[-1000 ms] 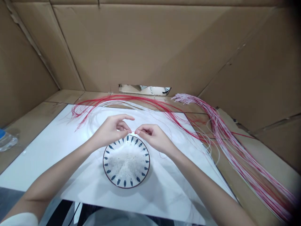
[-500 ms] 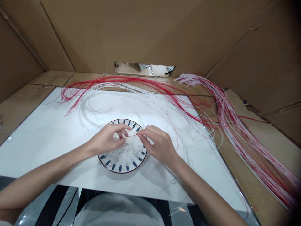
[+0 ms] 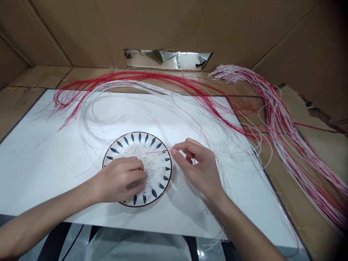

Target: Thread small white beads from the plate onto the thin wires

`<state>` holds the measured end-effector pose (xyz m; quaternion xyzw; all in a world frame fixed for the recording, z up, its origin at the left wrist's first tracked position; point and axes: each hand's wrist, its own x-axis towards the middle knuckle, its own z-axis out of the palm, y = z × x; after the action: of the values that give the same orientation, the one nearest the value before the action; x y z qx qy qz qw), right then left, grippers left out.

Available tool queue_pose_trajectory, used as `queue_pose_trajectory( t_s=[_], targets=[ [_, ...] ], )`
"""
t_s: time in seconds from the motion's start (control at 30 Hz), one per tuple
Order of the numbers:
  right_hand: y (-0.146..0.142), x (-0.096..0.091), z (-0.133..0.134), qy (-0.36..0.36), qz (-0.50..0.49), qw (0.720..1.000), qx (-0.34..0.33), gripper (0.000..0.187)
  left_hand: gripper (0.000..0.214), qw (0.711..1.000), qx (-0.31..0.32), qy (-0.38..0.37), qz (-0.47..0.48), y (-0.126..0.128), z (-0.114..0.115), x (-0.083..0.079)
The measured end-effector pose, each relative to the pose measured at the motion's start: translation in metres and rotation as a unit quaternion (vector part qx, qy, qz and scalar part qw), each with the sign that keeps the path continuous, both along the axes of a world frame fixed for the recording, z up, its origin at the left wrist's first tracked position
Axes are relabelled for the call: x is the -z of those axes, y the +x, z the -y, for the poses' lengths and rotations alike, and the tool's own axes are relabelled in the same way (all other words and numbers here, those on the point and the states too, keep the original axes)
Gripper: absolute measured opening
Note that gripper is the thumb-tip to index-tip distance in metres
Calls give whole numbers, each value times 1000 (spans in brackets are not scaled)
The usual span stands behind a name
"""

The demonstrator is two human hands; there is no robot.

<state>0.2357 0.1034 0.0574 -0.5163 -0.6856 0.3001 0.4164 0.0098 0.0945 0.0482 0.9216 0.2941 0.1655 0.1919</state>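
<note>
My right hand pinches a thin red thread between thumb and index finger at the right rim of a round plate. The thread's free end points left over the plate. My left hand lies over the plate's lower left part with its fingers curled in and closed. Whatever its fingertips hold, if anything, is hidden. The plate is white with blue leaf marks and a dark rim. Many tiny white and dark bits are scattered in it, too small to name surely.
Long bundles of red threads and white threads curve across the back of the white board. A thick red-and-white bundle lies along the right on cardboard. Cardboard walls enclose the back and sides, with a cut slot.
My left hand has left the thread's end and moved down onto the plate, its fingers curling shut. My right hand still holds the thread, slightly farther right. The view has shifted somewhat.
</note>
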Motion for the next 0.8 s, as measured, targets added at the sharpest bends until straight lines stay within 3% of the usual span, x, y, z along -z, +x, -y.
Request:
queue_pose_trajectory(
  t_s=[0.27,0.4,0.5,0.6,0.67,0.8],
  targets=[
    [-6,2,4,-83,-75,993,-46,12,19,1000,5,13,3,1,-3,7],
    [-9,4,5,-125,-107,985,-49,14,13,999,-37,4,27,2,0,2],
    [-10,4,6,-137,-128,981,-55,15,9,984,-138,-67,89,1,2,-5],
    [-10,3,7,-140,-143,978,-62,14,13,951,-233,-149,140,-2,1,-12],
    [-10,3,7,-138,-143,978,-71,14,10,931,-257,-197,167,-3,0,-14],
    [-11,3,8,-132,-127,980,-82,13,14,916,-235,-262,194,-5,-3,-16]
  ],
)
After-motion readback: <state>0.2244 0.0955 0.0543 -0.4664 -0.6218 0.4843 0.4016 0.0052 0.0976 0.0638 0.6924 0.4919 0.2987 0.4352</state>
